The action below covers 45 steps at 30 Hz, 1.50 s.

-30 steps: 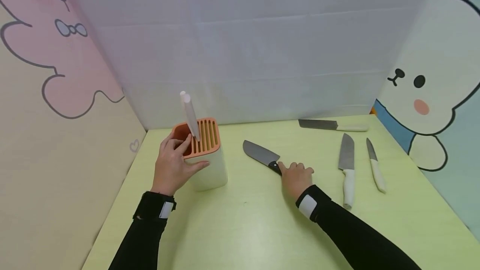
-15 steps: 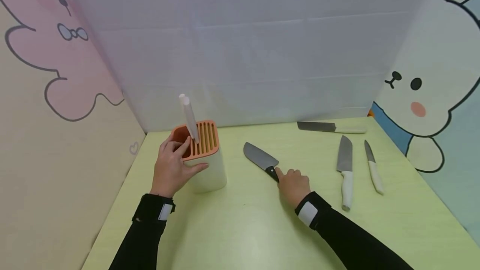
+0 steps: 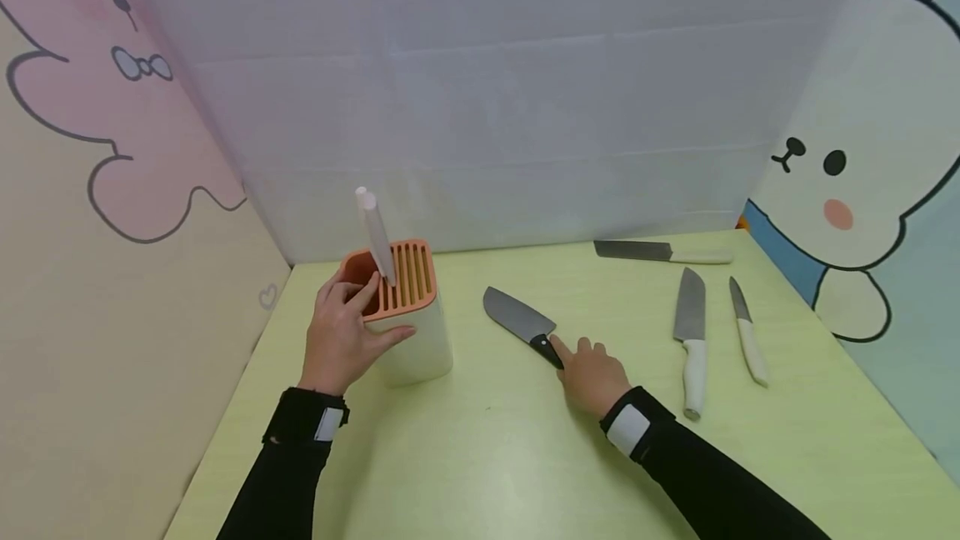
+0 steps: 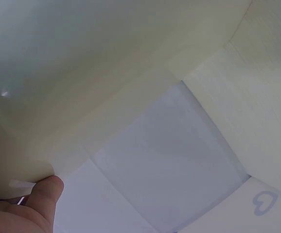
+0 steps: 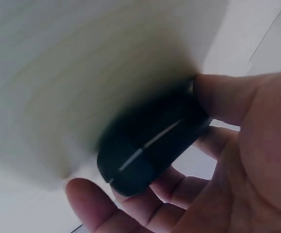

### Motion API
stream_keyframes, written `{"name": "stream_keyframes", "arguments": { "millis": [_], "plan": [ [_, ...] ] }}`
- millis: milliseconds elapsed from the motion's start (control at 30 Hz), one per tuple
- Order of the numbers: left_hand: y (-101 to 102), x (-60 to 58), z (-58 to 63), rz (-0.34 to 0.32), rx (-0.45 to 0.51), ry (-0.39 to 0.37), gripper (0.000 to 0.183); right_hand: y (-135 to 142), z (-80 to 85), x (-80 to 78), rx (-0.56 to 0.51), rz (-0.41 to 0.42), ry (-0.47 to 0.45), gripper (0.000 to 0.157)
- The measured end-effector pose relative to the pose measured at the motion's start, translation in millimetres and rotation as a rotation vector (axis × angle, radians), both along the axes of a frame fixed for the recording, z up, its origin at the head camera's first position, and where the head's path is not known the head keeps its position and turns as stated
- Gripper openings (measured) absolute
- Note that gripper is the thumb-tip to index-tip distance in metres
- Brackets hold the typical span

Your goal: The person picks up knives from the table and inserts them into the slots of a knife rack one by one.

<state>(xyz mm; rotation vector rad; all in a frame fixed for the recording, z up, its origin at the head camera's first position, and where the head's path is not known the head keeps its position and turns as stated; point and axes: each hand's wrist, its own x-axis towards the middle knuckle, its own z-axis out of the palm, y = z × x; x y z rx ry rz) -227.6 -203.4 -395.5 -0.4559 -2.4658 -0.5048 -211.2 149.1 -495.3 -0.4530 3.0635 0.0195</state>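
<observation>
The right hand (image 3: pixel 596 377) gripped the black handle (image 3: pixel 547 348) of a wide gray metal knife (image 3: pixel 517 312), on or just over the middle of the pale green table (image 3: pixel 487 465). The left hand (image 3: pixel 341 344) pinched a boxy cream holder (image 3: pixel 418 348) with an orange slotted top (image 3: pixel 411 277), toward the far left corner. I thought a leftward swing could cut the left hand. The most room lay toward the near edge.
</observation>
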Motion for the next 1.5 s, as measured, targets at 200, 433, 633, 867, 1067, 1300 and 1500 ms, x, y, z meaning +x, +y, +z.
{"name": "stream_keyframes", "arguments": {
  "millis": [200, 433, 633, 867, 1067, 1300, 1500],
  "plan": [
    [0.3, 0.3, -0.1, -0.002, 0.000, -0.003, 0.097, -0.1, 1.1, -0.1, -0.031, 0.021, 0.009, 0.052],
    [1.0, 1.9, 1.7, 0.002, 0.004, -0.009, 0.096, 3.7, 3.0, 1.2, -0.097, 0.037, 0.033, 0.037],
    [0.4, 2.7, 2.2, 0.003, 0.007, -0.011, 0.096, 6.6, 10.0, 1.1, -0.249, 0.020, -0.013, 0.037],
    [-1.1, 1.8, 0.2, -0.010, 0.009, 0.007, 0.096, 13.9, 4.9, -9.1, -0.543, -0.014, -0.181, 0.036],
    [0.0, 0.7, 0.9, -0.004, 0.001, 0.007, 0.097, 16.2, 9.0, -11.7, -0.881, -0.092, -0.363, 0.042],
    [0.4, 1.5, 1.5, 0.006, 0.000, 0.003, 0.097, 14.0, 21.7, -5.2, -1.185, -0.105, -0.506, 0.051],
    [1.1, 2.1, 2.2, 0.008, -0.007, -0.001, 0.098, 9.3, 28.2, -0.6, -1.350, -0.177, -0.505, 0.055]
  ]
}}
